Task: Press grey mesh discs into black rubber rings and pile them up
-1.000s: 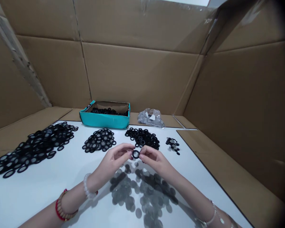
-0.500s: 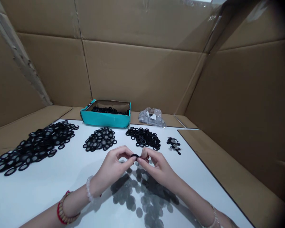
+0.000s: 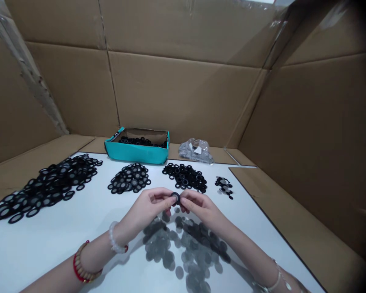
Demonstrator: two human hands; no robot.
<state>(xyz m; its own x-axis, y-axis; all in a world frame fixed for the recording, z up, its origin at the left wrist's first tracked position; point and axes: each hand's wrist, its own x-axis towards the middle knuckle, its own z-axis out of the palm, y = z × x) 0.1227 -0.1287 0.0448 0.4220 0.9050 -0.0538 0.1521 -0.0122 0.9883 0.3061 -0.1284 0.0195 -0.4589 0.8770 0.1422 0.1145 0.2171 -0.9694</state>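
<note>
Black rubber ring (image 3: 175, 198) sits pinched between left hand (image 3: 149, 206) and right hand (image 3: 201, 207), held together at the fingertips. A slack grip could let it spring away among the loose mesh discs (image 3: 167, 248) on the counter (image 3: 33, 252)

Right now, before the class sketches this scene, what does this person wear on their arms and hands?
Both forearms are bare, with no sleeves or gloves. The left hand has a bracelet of round white beads at the wrist and, farther up the forearm, a red cord strung with tan beads. The right hand has a thin silvery bracelet.
</note>
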